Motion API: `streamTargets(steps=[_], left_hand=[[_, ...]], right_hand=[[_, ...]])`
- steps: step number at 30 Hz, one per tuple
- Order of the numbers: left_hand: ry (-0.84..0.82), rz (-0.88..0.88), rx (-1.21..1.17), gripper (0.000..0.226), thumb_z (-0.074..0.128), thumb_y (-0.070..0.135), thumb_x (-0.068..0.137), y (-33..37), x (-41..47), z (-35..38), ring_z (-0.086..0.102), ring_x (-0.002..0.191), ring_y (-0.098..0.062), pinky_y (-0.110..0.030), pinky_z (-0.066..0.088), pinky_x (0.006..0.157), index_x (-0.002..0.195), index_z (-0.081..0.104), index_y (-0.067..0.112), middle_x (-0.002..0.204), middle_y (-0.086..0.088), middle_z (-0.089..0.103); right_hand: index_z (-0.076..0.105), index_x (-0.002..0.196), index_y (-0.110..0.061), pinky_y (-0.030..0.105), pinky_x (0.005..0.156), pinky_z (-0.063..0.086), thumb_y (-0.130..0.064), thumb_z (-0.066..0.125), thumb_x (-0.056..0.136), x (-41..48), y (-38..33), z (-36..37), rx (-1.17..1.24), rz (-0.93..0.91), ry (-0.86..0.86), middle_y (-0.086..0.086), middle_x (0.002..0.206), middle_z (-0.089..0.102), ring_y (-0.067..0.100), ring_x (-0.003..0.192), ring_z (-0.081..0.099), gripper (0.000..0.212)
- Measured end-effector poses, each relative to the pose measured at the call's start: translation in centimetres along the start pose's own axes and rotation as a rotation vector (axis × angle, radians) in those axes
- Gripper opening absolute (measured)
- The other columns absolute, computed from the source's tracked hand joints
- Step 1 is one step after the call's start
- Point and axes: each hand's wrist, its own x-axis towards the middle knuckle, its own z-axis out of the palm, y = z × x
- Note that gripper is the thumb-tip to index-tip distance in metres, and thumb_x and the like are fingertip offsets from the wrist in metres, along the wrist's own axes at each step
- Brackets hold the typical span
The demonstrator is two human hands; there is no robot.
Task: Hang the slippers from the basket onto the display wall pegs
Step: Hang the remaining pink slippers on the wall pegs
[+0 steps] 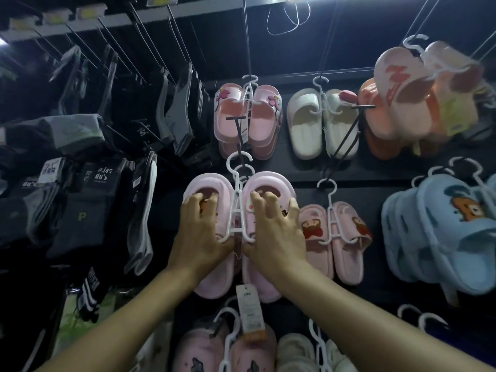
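— Where are the hands?
— Both are up at the wall. The left hand (204, 232) grips the left shoe of the pink slippers (212, 277), fingers curled over its strap. The right hand (276, 234) grips the right shoe likewise.
— How many things?
— Two slippers, one white hanger (236, 210) between them and one price tag (248, 307) below. The hook is at the black peg (236, 118); I cannot tell whether it sits on it.
— Beyond?
— One flowered pink pair (265, 122), one white pair (306, 124), and socks (88, 205) on the left.

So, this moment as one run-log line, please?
left hand: grips pink slipper pair | right hand: same pair | hanger hook: at peg, seating unclear
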Motion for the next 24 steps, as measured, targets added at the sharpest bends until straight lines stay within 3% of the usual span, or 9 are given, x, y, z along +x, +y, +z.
streamTargets(steps=[5,9,15,21,24], left_hand=[[-0.061,0.02,0.0,0.1,0.054,0.062,0.066,-0.7,0.9,-1.4,0.026,0.139,-0.031,-0.04,0.028,0.114,0.148,0.03,0.011,0.15,-0.013,0.026],[-0.055,0.073,0.0,0.1,0.055,0.065,0.066,-0.2,1.3,-2.7,0.028,0.139,-0.028,-0.045,0.032,0.113,0.149,0.028,0.015,0.151,-0.009,0.026],[-0.058,0.097,0.009,0.104,0.048,0.072,0.065,1.2,0.8,-4.4,0.025,0.141,-0.024,-0.051,0.033,0.111,0.15,0.027,0.015,0.151,-0.007,0.027],[-0.131,0.166,0.09,0.078,0.049,0.049,0.082,3.7,-2.0,-4.7,0.023,0.143,-0.029,-0.045,0.026,0.116,0.15,0.027,0.017,0.152,-0.012,0.03],[-0.177,0.195,0.081,0.076,0.051,0.045,0.085,6.6,-4.1,-4.4,0.019,0.144,-0.031,-0.045,0.021,0.117,0.15,0.027,0.016,0.153,-0.014,0.028]], right_hand=[[0.003,0.15,-0.037,0.051,0.098,0.045,-0.047,0.07,0.079,0.3,-0.4,-1.5,-0.012,-0.041,0.017,-0.012,0.156,0.005,0.043,0.144,0.001,0.098],[0.0,0.149,-0.042,0.052,0.099,0.044,-0.048,0.075,0.074,0.6,-0.3,-3.2,0.055,-0.05,-0.003,-0.019,0.158,-0.007,0.04,0.147,-0.003,0.106],[-0.002,0.148,-0.044,0.06,0.108,0.032,-0.05,0.074,0.075,-0.4,-0.1,-4.9,0.03,-0.05,-0.022,-0.016,0.16,-0.009,0.035,0.148,-0.006,0.105],[0.003,0.151,-0.035,0.052,0.115,0.024,-0.034,0.073,0.078,-4.1,1.3,-6.4,-0.081,-0.02,-0.104,-0.005,0.162,-0.001,0.027,0.15,-0.002,0.101],[0.004,0.152,-0.034,0.051,0.115,0.024,-0.037,0.071,0.079,-6.8,3.5,-7.7,-0.133,0.036,-0.145,-0.002,0.162,0.002,0.026,0.15,0.001,0.099]])
